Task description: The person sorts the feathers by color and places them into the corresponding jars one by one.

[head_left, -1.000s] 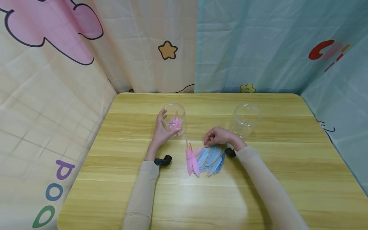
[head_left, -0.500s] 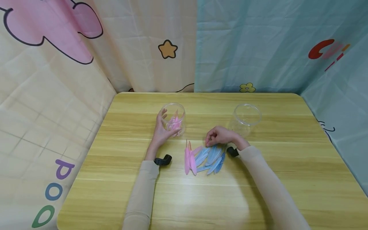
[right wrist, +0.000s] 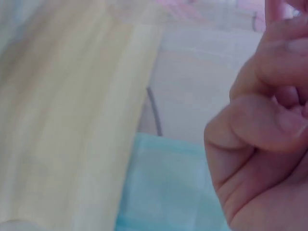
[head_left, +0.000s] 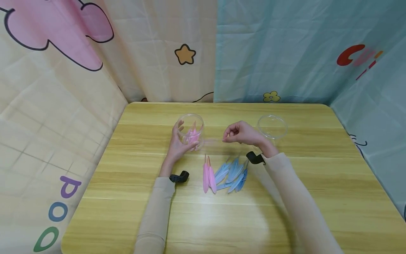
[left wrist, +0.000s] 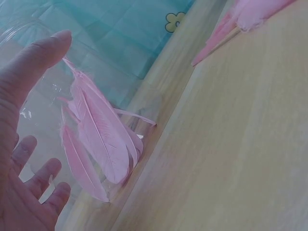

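Observation:
My left hand (head_left: 178,144) grips a clear plastic cup (head_left: 191,114) from its left side, thumb across the near wall and fingers behind. Several pink feathers (left wrist: 101,130) stand inside the cup, leaning together. My right hand (head_left: 241,134) is raised over the table, thumb and forefinger pinching a pink feather (head_left: 210,140). That feather looks blurred and points left toward the cup. Below the hands lie two pink feathers (head_left: 209,176) side by side, with a pile of blue feathers (head_left: 234,173) just right of them.
A second clear cup (head_left: 272,137) stands behind and right of my right hand, partly hidden by that wrist. The wooden table (head_left: 152,218) ends at curtains (head_left: 253,53) at the back and sides.
My right hand has lifted off the feather pile and moved away from me, taking one pink feather along. The left hand and its cup have stayed in place.

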The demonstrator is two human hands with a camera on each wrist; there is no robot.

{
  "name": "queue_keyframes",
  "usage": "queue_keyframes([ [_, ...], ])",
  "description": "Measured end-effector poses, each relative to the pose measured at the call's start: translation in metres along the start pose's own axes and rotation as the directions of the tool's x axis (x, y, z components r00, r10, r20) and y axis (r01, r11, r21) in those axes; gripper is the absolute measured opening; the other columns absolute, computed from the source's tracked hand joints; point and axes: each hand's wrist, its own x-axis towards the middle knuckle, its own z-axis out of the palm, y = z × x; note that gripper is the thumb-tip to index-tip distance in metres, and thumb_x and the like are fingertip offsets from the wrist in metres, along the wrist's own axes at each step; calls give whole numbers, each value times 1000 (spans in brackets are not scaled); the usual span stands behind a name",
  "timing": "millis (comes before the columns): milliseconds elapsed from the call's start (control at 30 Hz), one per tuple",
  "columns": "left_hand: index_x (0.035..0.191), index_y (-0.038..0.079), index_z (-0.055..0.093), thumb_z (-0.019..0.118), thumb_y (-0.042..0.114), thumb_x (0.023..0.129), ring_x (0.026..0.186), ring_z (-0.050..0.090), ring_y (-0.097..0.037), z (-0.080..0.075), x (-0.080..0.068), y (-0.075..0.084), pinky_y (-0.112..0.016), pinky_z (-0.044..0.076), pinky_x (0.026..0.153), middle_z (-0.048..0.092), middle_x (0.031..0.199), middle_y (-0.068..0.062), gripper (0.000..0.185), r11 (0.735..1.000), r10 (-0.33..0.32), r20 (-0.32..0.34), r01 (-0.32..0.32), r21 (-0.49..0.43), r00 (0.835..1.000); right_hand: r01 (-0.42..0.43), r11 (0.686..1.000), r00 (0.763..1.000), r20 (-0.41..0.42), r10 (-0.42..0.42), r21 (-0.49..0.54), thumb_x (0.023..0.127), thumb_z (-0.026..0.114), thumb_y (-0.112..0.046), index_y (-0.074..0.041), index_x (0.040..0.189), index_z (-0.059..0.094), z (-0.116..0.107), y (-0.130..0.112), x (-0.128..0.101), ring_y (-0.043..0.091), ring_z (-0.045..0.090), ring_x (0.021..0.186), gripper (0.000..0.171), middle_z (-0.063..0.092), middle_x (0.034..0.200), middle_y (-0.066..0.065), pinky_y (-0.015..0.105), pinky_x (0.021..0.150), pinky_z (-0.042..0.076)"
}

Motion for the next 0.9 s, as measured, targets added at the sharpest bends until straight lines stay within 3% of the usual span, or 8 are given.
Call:
queue_keyframes([
  [100, 149, 37, 13, 86, 28, 69, 135, 26, -23, 0, 0, 1, -53, 35, 99, 20, 151, 9, 109, 1000, 2, -2, -2, 0, 1000, -4, 999, 997, -72, 1, -33, 86, 72, -17, -5, 87, 69, -2, -12, 8, 11, 33, 48, 13, 47, 60, 4, 24, 45, 31],
  [233, 150, 34, 13, 87, 27, 69, 135, 25, -24, 0, -1, 1, -55, 35, 98, 21, 151, 7, 110, 1000, 2, -1, -2, -4, 1000, -9, 987, 986, -168, -19, -162, 86, 72, -20, -8, 86, 70, 1, -26, 19, 15, 37, 51, 12, 47, 60, 5, 28, 51, 35],
  [367, 151, 32, 12, 87, 26, 69, 136, 25, -25, 0, -1, 0, -54, 35, 99, 19, 153, 2, 111, 1000, -7, 3, 7, -9, 1000, -33, 947, 970, -239, -46, -319, 85, 72, -22, -12, 83, 70, 8, -38, 29, 18, 41, 55, 11, 49, 61, 4, 32, 57, 36],
  [533, 151, 28, 10, 86, 21, 71, 137, 22, -29, 0, 0, 1, -57, 34, 98, 16, 154, -4, 111, 1000, -1, 12, 1, -24, 1000, -50, 894, 959, -272, -82, -445, 84, 72, -24, -13, 82, 69, 16, -49, 39, 19, 43, 56, 11, 51, 64, 1, 32, 59, 36],
  [633, 152, 21, 10, 84, 16, 73, 137, 21, -34, -1, -2, 12, -59, 34, 98, 16, 154, -8, 108, 1000, -7, 18, 8, -24, 1000, -42, 870, 954, -279, -112, -491, 84, 72, -25, -14, 83, 70, 21, -52, 44, 17, 43, 55, 12, 52, 66, 0, 32, 58, 36],
  [733, 151, 14, 11, 82, 11, 74, 136, 22, -36, -2, -5, 29, -58, 33, 98, 18, 153, -11, 105, 1000, -17, 21, 17, -22, 1000, -24, 878, 946, -294, -135, -479, 84, 73, -26, -15, 85, 70, 24, -50, 47, 17, 44, 55, 12, 54, 66, 0, 32, 57, 37],
  [800, 151, 12, 12, 81, 10, 75, 136, 23, -37, -2, -8, 40, -58, 33, 99, 18, 152, -13, 103, 1000, -16, 21, 17, -15, 1000, -6, 899, 940, -309, -144, -439, 84, 73, -25, -14, 86, 71, 25, -46, 47, 18, 44, 55, 12, 54, 65, 1, 32, 57, 37],
  [900, 151, 12, 12, 82, 11, 75, 135, 24, -37, -2, -8, 43, -57, 33, 99, 19, 152, -14, 104, 1000, -19, 18, 19, -6, 1000, 11, 933, 936, -324, -136, -359, 84, 73, -23, -13, 86, 71, 25, -36, 45, 19, 43, 53, 11, 53, 64, 4, 32, 56, 37],
])
